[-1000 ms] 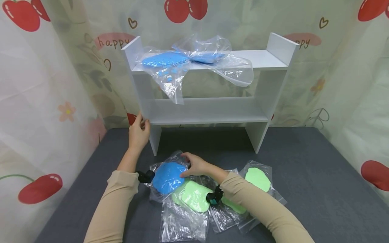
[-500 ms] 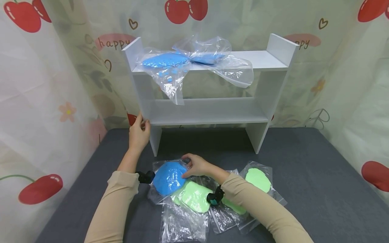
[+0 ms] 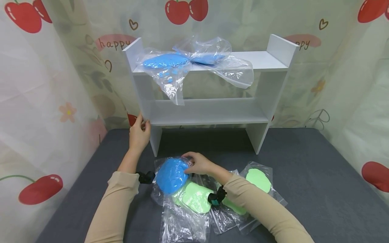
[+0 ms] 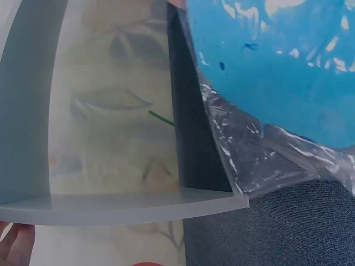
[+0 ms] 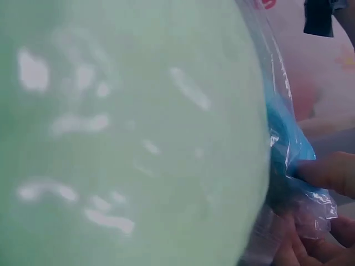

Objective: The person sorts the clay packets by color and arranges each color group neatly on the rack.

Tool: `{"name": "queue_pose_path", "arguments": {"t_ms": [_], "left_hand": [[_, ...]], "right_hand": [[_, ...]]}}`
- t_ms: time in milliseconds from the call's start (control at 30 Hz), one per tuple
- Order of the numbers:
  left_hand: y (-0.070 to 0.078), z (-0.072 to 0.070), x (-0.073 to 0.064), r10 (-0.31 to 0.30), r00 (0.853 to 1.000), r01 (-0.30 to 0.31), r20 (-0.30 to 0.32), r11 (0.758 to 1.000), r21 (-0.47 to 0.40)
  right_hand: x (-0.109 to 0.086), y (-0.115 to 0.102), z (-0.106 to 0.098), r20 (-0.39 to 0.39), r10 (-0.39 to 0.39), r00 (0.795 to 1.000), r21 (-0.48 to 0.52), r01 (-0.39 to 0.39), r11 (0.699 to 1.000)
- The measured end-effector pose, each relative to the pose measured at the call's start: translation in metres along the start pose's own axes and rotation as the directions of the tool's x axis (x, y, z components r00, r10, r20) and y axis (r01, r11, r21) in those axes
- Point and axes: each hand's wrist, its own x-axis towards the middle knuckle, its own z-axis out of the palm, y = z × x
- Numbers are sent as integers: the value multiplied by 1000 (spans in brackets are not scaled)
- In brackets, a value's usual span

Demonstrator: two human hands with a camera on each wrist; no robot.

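In the head view my right hand [image 3: 199, 163] pinches the right edge of a clear plastic bag holding a round, flat blue piece [image 3: 172, 176]. The right wrist view shows the thumb [image 5: 333, 173] on the bag's near face and fingers behind its crumpled edge. This bag is lifted at an angle beside bagged pale-green pieces [image 3: 197, 197]. My left hand [image 3: 139, 135] rests against the outer left side of a white shelf unit [image 3: 209, 120]; in the left wrist view its fingers [image 4: 20, 244] touch the side panel from outside, none showing inside.
Two bagged blue pieces [image 3: 165, 60] lie on the top shelf, their clear plastic hanging over the front. Another bagged green piece [image 3: 258, 179] lies right of the pile on the dark table [image 3: 316, 189]. A cherry-print curtain [image 3: 349, 84] surrounds the table.
The right hand has shifted slightly to the right with the bagged blue piece, which now stands more tilted up. My left hand stays at the shelf's side.
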Motion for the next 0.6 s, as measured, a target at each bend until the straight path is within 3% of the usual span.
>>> {"name": "queue_pose_path", "arguments": {"t_ms": [233,600], "left_hand": [[0,0,0,-4,1000,4,8,1000,1],[0,0,0,9,1000,-9,-3,1000,2]], "right_hand": [[-5,0,-8,-17,38,999,76,-37,996],[-17,-2,-21,-25,16,1000,166,-11,986]]}}
